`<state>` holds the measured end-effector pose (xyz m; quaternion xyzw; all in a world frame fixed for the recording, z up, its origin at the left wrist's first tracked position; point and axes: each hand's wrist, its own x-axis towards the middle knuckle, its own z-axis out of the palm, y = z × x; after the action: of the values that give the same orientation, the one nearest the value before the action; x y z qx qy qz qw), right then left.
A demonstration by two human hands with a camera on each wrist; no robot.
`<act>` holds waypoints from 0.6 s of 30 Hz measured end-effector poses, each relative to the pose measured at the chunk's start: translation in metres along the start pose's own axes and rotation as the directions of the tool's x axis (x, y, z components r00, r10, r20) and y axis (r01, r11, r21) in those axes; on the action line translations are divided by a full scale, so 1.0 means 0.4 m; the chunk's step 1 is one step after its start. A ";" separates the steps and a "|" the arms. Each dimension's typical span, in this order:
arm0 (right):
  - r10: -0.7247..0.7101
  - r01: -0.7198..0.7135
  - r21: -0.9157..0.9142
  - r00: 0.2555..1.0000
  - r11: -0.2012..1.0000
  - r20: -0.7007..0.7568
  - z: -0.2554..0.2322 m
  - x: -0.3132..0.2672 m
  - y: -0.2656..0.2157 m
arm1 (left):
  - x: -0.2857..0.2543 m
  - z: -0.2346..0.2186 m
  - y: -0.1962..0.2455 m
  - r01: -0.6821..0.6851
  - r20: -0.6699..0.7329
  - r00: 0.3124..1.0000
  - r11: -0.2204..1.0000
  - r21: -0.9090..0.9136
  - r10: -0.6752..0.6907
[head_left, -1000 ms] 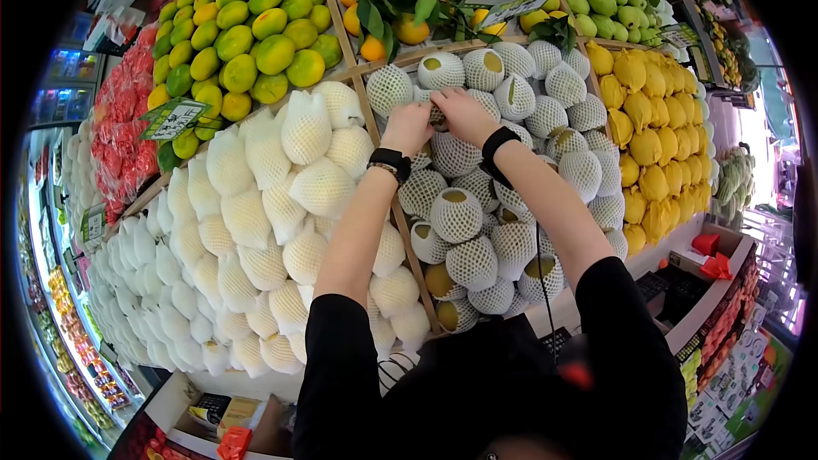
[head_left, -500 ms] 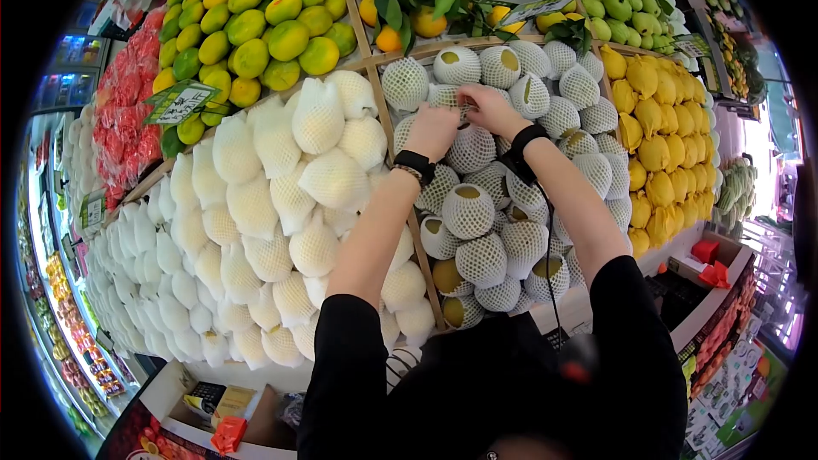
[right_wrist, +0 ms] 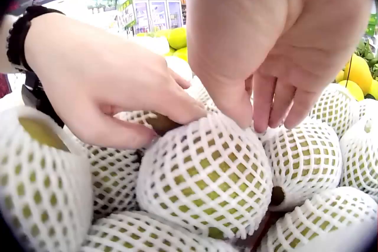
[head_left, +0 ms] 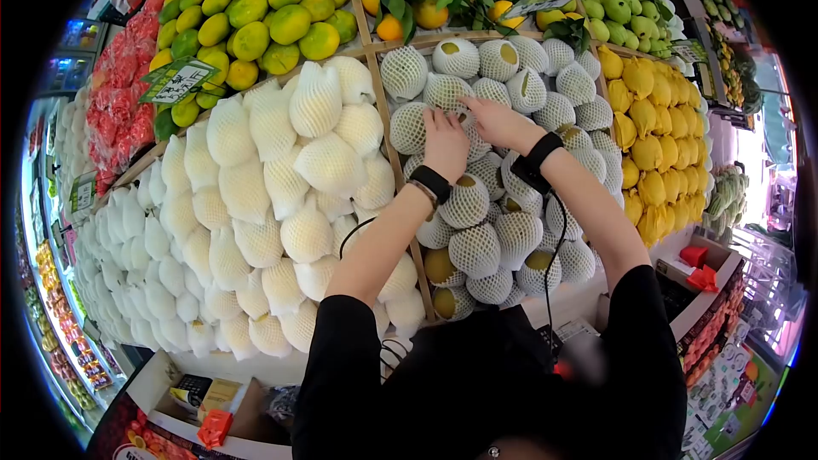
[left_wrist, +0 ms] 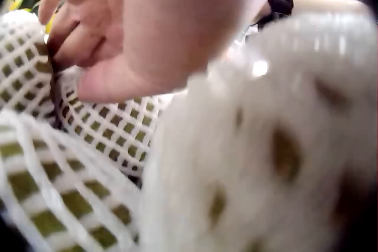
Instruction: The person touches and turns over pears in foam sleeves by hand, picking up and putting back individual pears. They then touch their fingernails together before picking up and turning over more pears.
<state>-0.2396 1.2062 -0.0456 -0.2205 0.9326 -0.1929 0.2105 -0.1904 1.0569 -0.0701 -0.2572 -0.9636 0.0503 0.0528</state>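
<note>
Both hands work over the bin of round green fruits, each wrapped in a white foam net. In the right wrist view, my left hand (right_wrist: 100,80) rests its thumb and forefinger at the near side and top of one netted fruit (right_wrist: 207,175). From above, my right hand (right_wrist: 277,45) touches the same net with its thumb. Its other fingers hang fairly straight just behind, over a neighbouring netted fruit (right_wrist: 307,157). The head view shows the left hand with fingers lying forward on the fruits. In the left wrist view, a foam-wrapped fruit (left_wrist: 266,145) fills the right foreground.
White-netted pale fruits (head_left: 264,179) are heaped on the left, behind a wooden divider (head_left: 388,123). Yellow wrapped fruits (head_left: 656,128) fill the right. Green-yellow citrus (head_left: 264,13) and leafy oranges (head_left: 430,13) lie beyond. A thin black cable (head_left: 555,268) hangs from the right wrist.
The hands, close together with fingertips meeting over the fruit before, have come lower in the head view. The left fingers have straightened and spread over the fruit; the right hand has moved right.
</note>
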 end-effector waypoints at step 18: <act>0.167 0.023 0.682 0.963 0.731 -0.212 -0.043 -0.354 -0.103 | 0.035 0.060 -0.187 -0.049 0.308 0.937 0.937 -0.346 0.163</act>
<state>-0.1189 1.2464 0.0310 -0.0648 0.8248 -0.5383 0.1602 -0.2420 0.9978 -0.0834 -0.3025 -0.9377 -0.0681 -0.1571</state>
